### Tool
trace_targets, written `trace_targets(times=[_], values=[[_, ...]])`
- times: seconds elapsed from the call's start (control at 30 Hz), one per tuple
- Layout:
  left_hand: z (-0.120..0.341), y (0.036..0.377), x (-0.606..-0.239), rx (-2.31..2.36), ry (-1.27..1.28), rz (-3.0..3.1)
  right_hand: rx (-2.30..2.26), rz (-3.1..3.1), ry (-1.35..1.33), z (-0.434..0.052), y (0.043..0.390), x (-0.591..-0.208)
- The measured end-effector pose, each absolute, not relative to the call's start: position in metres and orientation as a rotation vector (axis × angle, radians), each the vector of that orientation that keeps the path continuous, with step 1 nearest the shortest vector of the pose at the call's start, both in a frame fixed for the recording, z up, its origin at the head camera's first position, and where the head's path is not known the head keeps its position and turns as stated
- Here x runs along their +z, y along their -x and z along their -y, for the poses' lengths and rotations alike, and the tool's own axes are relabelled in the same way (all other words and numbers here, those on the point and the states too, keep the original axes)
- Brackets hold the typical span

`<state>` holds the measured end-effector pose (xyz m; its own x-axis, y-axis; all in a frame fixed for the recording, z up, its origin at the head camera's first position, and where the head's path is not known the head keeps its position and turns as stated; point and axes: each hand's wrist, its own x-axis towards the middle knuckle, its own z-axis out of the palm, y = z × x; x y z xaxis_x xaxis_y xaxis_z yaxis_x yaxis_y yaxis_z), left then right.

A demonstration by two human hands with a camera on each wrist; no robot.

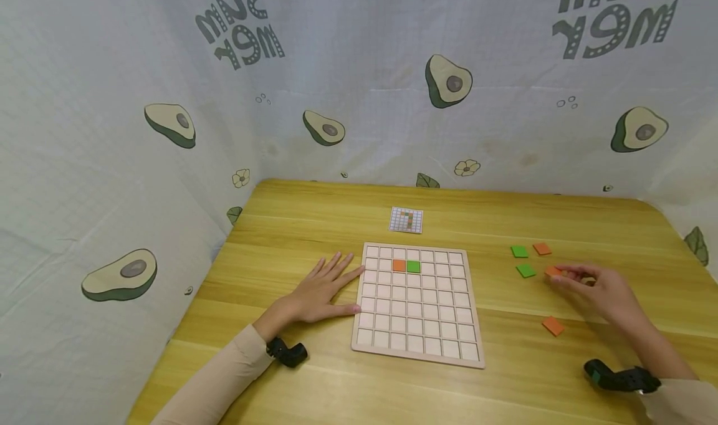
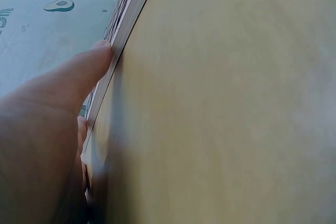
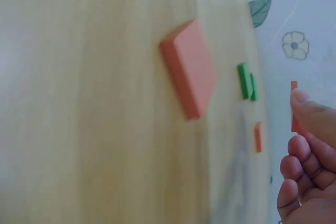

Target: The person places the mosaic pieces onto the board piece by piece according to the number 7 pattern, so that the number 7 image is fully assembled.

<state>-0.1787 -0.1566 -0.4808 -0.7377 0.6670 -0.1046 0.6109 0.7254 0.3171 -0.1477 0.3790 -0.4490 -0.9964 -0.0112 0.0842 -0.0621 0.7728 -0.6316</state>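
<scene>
My left hand (image 1: 318,293) lies spread beside the wooden grid board (image 1: 416,358), thumb and index fingertip on its left edge. In the left wrist view the thumb (image 2: 86,69) touches the board's rim (image 2: 118,40). An orange tile (image 1: 399,265) and a green tile (image 1: 413,267) sit side by side in cells of the second row. Off to the right, my right hand (image 1: 603,291) pinches another orange tile (image 3: 294,106) between thumb and fingers, raised over the table in the right wrist view.
Near the right hand lie two green tiles (image 1: 519,252), an orange tile (image 1: 542,248) behind and another orange tile (image 1: 553,326) in front. A small printed grid card (image 1: 406,220) lies behind the board. A patterned curtain (image 1: 381,132) hangs along the table's far edge.
</scene>
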Motion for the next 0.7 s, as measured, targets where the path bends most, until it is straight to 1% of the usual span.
trace_targets(times=[0.2, 0.7], values=[[0.158, 0.178, -0.482, 0.394, -1.018, -2.72, 1.031, 2.814, -0.143, -0.364, 0.152, -0.442], [0.157, 0.179, -0.48, 0.429, -1.036, -2.722, 1.129, 2.779, -0.303, -0.309, 0.165, -0.424]])
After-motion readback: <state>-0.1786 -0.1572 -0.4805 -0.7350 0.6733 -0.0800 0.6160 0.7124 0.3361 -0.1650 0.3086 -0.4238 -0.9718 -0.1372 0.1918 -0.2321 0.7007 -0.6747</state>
